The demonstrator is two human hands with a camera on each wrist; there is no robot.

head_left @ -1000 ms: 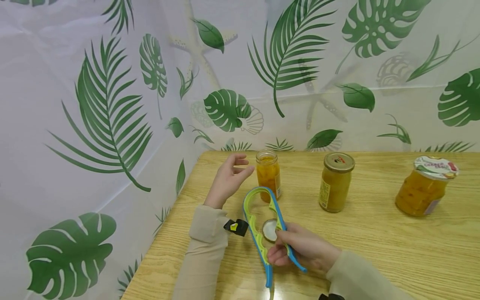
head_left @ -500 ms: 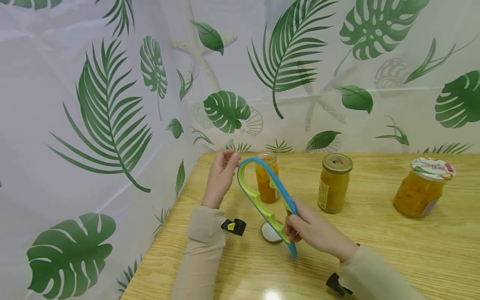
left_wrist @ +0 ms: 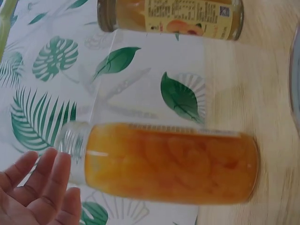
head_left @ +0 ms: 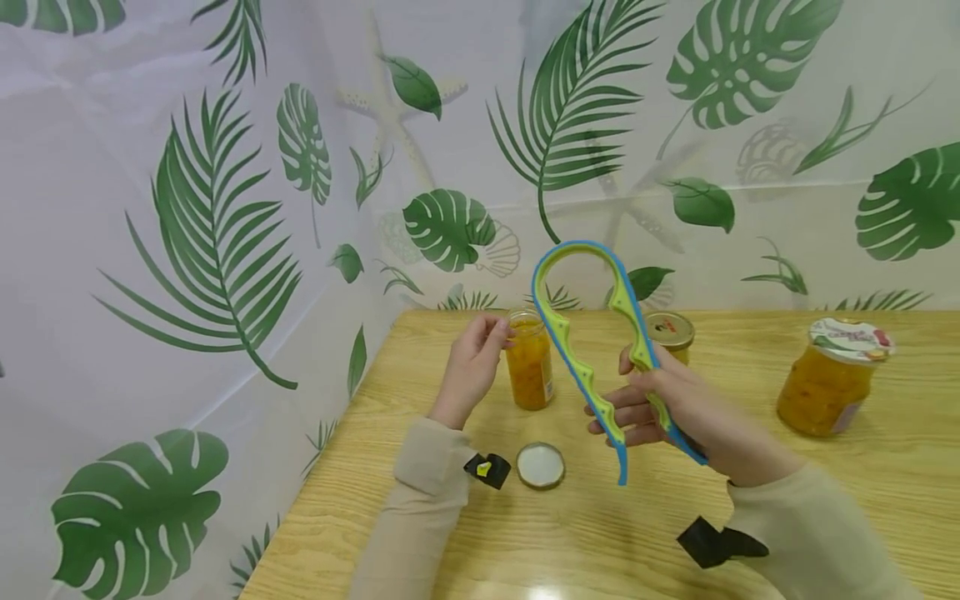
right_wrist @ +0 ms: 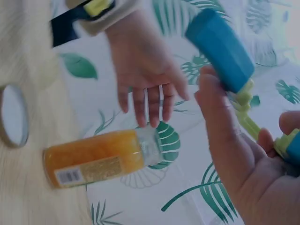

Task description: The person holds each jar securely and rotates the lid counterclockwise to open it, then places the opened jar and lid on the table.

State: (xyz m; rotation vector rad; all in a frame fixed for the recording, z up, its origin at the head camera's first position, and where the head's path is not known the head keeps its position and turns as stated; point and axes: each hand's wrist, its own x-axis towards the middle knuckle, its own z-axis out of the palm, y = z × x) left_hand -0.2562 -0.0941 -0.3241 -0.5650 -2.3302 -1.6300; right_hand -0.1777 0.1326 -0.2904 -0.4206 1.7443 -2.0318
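An uncapped glass jar of orange fruit pieces stands upright on the table. My left hand is at its neck, with fingers extended and slightly bent; in the left wrist view the fingertips overlap the glass mouth. My right hand grips one arm of a blue and green jar opener, held up with its loop at the top and its two arms spread apart. A round jar lid lies on the table in front of the open jar, its white inside facing up.
Behind the right hand is a capped jar with a gold lid, mostly hidden in the head view. Farther right stands another jar with a patterned white cover. A leaf-printed sheet hangs behind and left of the wooden table.
My right hand has lifted the jar opener up and to the right, away from the lid. After a slight move left, my left hand has come back right to the open jar's neck.
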